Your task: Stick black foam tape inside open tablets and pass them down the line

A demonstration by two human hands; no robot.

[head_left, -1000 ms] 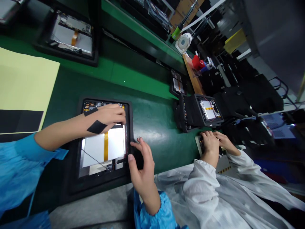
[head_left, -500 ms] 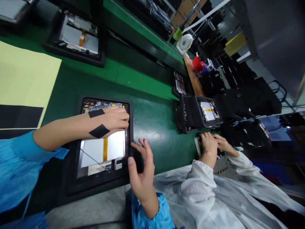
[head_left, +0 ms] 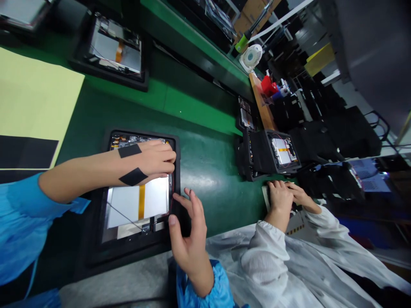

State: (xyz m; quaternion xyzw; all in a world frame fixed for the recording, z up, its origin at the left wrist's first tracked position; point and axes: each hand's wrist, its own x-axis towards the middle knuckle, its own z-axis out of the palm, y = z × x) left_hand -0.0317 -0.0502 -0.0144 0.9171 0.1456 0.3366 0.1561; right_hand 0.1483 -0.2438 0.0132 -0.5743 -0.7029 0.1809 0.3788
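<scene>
An opened tablet (head_left: 128, 203) with a white panel and an orange strip lies in a black tray (head_left: 93, 244) on the green belt. My left hand (head_left: 156, 160) rests on the tablet's upper right part, fingers curled together and pressing down; what is under the fingertips is hidden. Two black tape patches (head_left: 132, 176) stick to that wrist. My right hand (head_left: 189, 231) is at the tray's right edge, fingers stretched and thumb apart, its fingertips touching the rim near a thin red wire.
A co-worker in white sleeves has both hands (head_left: 284, 194) on a small device to the right. Beyond them stands a black fixture (head_left: 276, 152) with another open unit. A second tray (head_left: 115, 42) lies far left, beside a yellow sheet (head_left: 28, 102). A white fan (head_left: 251, 57) stands behind.
My left hand has slid slightly right along the tablet's upper part. My right hand moved a little left, closer to the tray's rim. The view shifted slightly.
</scene>
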